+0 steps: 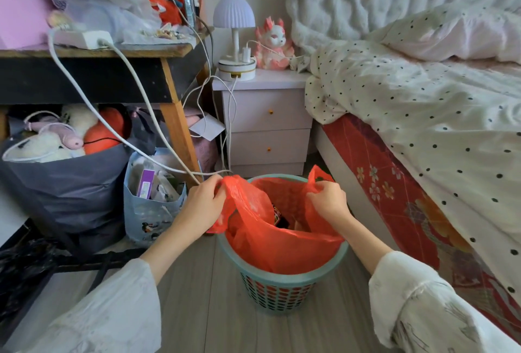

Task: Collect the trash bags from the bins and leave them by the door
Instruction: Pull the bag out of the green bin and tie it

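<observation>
A red plastic trash bag (270, 245) lines a teal perforated bin (277, 293) standing on the grey wood floor. My left hand (201, 206) grips the bag's left edge, pulled off the rim and lifted. On the right side, my right hand (328, 200) pinches the other edge, also raised above the rim. The bag's near side still drapes over the bin's rim. Some dark trash shows inside the bag between my hands.
A bed (423, 127) with a dotted duvet runs along the right. A white nightstand (267, 127) with a lamp stands behind the bin. Left are a cluttered desk (93, 53), a grey bag of plush toys (64, 180), a small blue bag (149, 211) and hanging cables (158, 132).
</observation>
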Demonstrator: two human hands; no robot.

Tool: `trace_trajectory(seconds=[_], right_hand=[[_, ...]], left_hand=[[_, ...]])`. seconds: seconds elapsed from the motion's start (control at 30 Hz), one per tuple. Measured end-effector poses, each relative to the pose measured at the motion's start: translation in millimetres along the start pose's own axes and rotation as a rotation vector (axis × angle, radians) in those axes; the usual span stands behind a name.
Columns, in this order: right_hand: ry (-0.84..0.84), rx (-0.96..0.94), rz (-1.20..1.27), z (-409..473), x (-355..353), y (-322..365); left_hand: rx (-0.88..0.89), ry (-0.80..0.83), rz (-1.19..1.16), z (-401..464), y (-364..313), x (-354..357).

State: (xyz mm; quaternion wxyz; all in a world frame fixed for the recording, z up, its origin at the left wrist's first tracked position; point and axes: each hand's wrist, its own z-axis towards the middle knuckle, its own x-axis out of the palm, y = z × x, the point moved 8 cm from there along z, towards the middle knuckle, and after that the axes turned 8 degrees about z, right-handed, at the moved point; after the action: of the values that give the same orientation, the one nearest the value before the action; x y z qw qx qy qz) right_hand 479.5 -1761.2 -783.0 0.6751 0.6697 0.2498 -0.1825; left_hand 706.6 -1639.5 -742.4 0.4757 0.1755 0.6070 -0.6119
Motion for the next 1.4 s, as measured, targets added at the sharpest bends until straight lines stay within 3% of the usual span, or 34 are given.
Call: trace_trajectory(seconds=[0.13, 0.2, 0.3, 0.37, 0.43, 0.53, 0.6, 0.67, 0.77, 0.83, 0.93, 1.1, 1.17, 1.3, 1.4], right_hand=[[0.005, 0.083, 0.162, 4.4, -8.0, 8.4], [0.033, 0.081, 0.336, 3.0, -12.9, 23.7], [0.17, 0.163, 0.687, 2.1, -13.2, 42.2], [0.296, 0.207, 0.774, 0.4, -10.9, 54.4], [0.318, 0.158, 0.559, 2.3, -11.4, 62.0], [0.113, -0.061, -0.043, 11.6, -17.6, 68.8], [0.034, -0.075, -0.133, 12.6, -14.5, 62.6], [-0.066, -0.064, -0.001, 10.4, -19.5, 56.5], [-0.264, -0.054, 0.089, 9.1, -39.6, 47.9], [-0.215, 0.066, -0.024, 18.6, -39.4, 33.8], [-0.027, 0.163, -0.021, 31.7, -23.4, 17.5], [0.106, 0.056, 0.651, 32.2, -15.8, 43.2], [0.117, 0.001, 0.786, 28.5, -24.2, 61.1], [0.116, -0.053, 0.829, 24.9, -35.3, 67.0], [0.074, -0.094, 0.685, 24.6, -39.7, 55.8]], left_hand=[[0.229, -0.027, 0.35, 6.7, -30.0, -18.5], [0.334, 0.042, 0.504, 11.7, -44.0, -23.6], [0.45, 0.123, 0.627, 20.6, -59.8, -33.1], [0.509, 0.06, 0.64, 25.7, -73.6, -47.3], [0.565, -0.074, 0.61, 27.3, -92.0, -66.4], [0.654, -0.278, 0.479, 24.0, -115.9, -89.6], [0.565, -0.338, 0.377, 25.6, -115.7, -94.2], [0.29, -0.285, 0.236, 35.6, -93.1, -88.1], [-0.156, -0.012, -0.113, 42.8, -45.3, -60.2], [-0.288, 0.132, -0.422, 41.0, -31.1, -42.8], [-0.26, 0.181, -0.673, 40.4, -40.0, -37.2], [-0.016, -0.034, -0.537, 50.5, -60.7, -66.9], [0.047, -0.053, -0.512, 50.2, -67.1, -71.9], [-0.086, 0.125, -0.696, 44.2, -54.3, -41.7], [-0.139, 0.095, -0.906, 36.4, -43.3, -29.2]])
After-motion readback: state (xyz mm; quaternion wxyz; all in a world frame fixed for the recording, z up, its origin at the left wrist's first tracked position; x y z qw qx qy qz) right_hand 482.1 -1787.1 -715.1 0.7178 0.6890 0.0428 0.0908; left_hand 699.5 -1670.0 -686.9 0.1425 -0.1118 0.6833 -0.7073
